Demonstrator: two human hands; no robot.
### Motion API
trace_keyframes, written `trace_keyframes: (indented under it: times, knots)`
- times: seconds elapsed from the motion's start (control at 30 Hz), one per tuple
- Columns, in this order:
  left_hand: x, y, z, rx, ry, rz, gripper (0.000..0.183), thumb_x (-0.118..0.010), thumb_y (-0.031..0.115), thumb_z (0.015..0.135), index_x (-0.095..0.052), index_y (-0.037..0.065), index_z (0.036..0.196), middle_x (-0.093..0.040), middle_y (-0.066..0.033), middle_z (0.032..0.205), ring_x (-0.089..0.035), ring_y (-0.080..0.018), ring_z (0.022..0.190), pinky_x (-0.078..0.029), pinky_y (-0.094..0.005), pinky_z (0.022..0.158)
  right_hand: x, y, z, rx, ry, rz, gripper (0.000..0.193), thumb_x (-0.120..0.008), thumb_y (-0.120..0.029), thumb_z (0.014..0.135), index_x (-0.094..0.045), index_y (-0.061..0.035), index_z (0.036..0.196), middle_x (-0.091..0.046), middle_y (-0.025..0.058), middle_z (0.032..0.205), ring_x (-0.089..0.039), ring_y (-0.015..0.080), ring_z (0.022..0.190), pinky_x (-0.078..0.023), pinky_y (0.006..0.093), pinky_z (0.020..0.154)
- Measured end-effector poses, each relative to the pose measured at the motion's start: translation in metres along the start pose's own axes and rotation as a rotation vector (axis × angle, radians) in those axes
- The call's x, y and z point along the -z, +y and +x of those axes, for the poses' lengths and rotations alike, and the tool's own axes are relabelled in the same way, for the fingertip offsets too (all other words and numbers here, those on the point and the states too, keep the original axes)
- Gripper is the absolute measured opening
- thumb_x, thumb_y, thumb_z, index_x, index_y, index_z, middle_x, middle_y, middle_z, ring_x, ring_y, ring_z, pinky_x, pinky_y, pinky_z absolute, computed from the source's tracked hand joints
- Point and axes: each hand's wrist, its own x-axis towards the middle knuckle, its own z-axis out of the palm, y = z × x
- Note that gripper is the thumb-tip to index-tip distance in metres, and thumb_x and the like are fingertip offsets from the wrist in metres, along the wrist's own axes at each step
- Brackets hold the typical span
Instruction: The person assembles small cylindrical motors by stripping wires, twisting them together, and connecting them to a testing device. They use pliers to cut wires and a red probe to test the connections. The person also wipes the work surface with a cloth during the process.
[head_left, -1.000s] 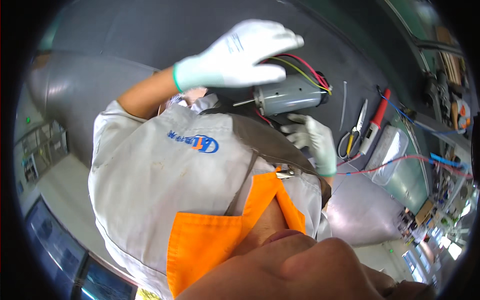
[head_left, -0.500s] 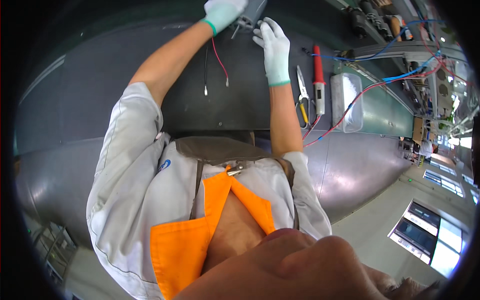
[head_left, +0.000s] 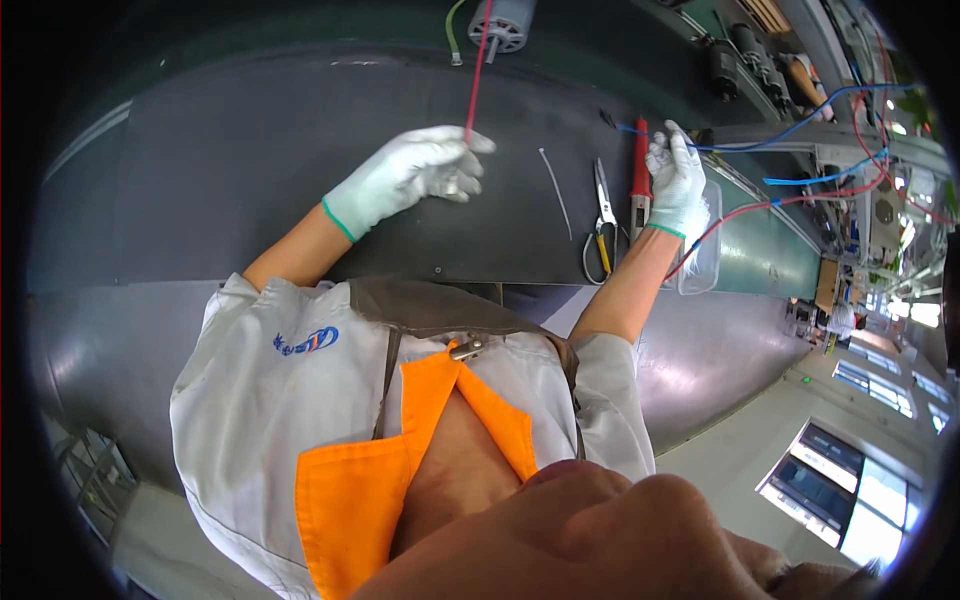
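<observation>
A grey cylindrical motor (head_left: 503, 22) lies at the far edge, its shaft pointing toward me. From it a red wire (head_left: 478, 85) runs taut to my left hand (head_left: 415, 172), closed in a white glove around its lower end. The wire's tip is hidden in the fingers. A yellow-green lead (head_left: 453, 35) with a metal terminal hangs beside the motor. My right hand (head_left: 678, 180), also gloved, is over the red-handled tool (head_left: 641, 160) and the clear plastic box (head_left: 708, 262). Its fingers are loosely bent and apart, with nothing visible in them. A blue wire (head_left: 745, 151) passes by these fingers.
A thin white cable tie (head_left: 556, 195) lies on the dark tabletop (head_left: 230, 170) between my hands. Yellow-handled scissors (head_left: 603, 225) lie left of my right forearm. Red and blue cables cross on the right, by a metal frame (head_left: 880, 140). More dark motors (head_left: 722, 70) stand at the far right.
My left hand has drawn back from the motor and grips the red wire. My right hand has moved right, toward the box. A white cable tie now shows on the table.
</observation>
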Motion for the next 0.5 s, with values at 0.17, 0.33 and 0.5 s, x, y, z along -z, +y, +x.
trace_keyframes:
  times: [0.17,0.33,0.5]
  knots:
    - [-0.025,0.016,-0.008,0.112,-0.072,0.026,0.040,-0.059,0.032,0.103,-0.062,-0.001,0.126,-0.071,-0.0133,0.106,-0.073,-0.0226,0.096,-0.061,-0.0364,0.083,-0.102,-0.023,-0.097,-0.145,-0.377,-0.417,0.025,-0.067,-0.019,0.095,-0.074,0.0033,0.103,-0.073,0.0123,0.077,-0.066,0.0137,0.057,-0.050,0.0233,0.052]
    - [-0.029,0.025,-0.009,-0.054,-0.060,0.092,0.039,-0.061,0.035,0.102,-0.066,-0.001,0.116,-0.072,-0.0146,0.103,-0.074,-0.0243,0.096,-0.061,-0.0379,0.084,-0.125,0.021,-0.156,-0.644,-0.716,-0.323,0.024,-0.067,-0.018,0.096,-0.073,0.0032,0.107,-0.076,0.0123,0.083,-0.069,0.0134,0.062,-0.053,0.0223,0.054]
    - [-0.047,0.029,-0.009,-0.175,0.099,0.156,0.036,-0.060,0.034,0.103,-0.066,0.000,0.113,-0.071,-0.0118,0.101,-0.073,-0.0243,0.099,-0.060,-0.0378,0.087,-0.124,0.005,-0.182,-0.411,-0.461,-0.122,0.022,-0.067,-0.010,0.095,-0.070,0.0059,0.110,-0.076,0.0175,0.095,-0.073,0.0177,0.076,-0.058,0.0272,0.067]
